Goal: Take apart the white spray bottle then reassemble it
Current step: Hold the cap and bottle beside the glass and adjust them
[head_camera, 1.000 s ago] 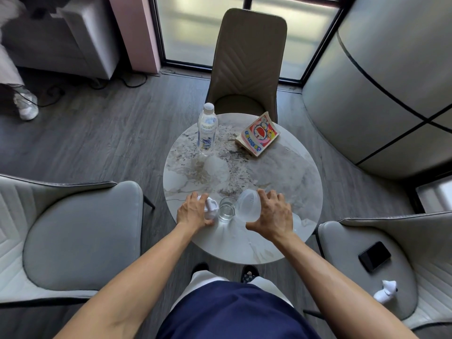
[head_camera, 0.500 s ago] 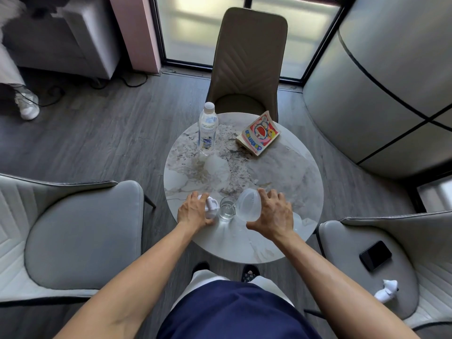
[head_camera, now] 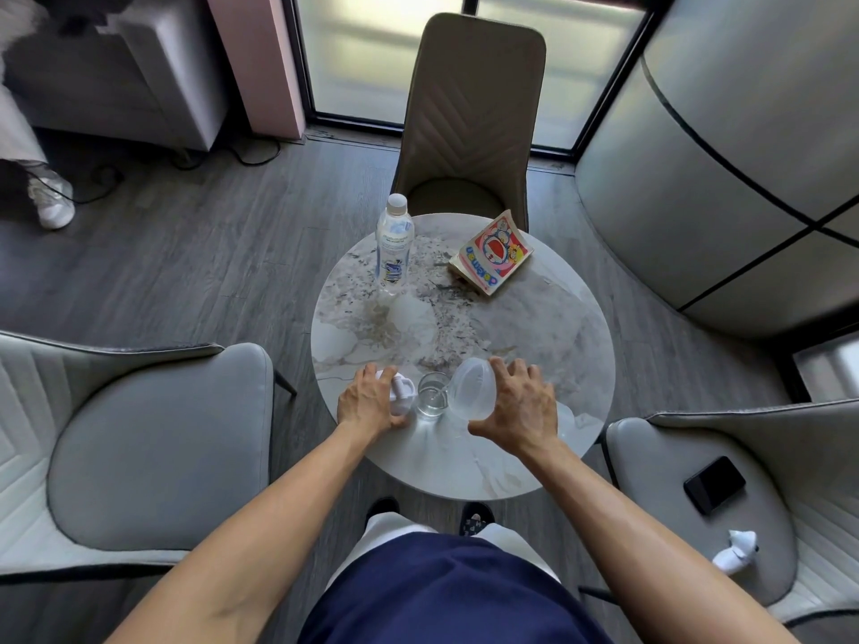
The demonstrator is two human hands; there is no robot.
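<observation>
Where the round marble table (head_camera: 534, 327) curves toward the viewer, both hands work close to its near rim, with bare tabletop stretching away behind them. On the left, the left hand (head_camera: 367, 404) is curled around the white spray head (head_camera: 400, 398), palm down, fingers wrapped over it. Just right of it stands a small clear glass (head_camera: 432, 401), touching or nearly touching the tilted translucent bottle body (head_camera: 472, 393). The right hand (head_camera: 523, 409) grips that body from its right side, thumb low and fingers arched over the top, tipping its mouth toward the glass. Farther back, a water bottle (head_camera: 394, 246) stands upright at the left and a comic book (head_camera: 492, 258) lies near the far right edge.
</observation>
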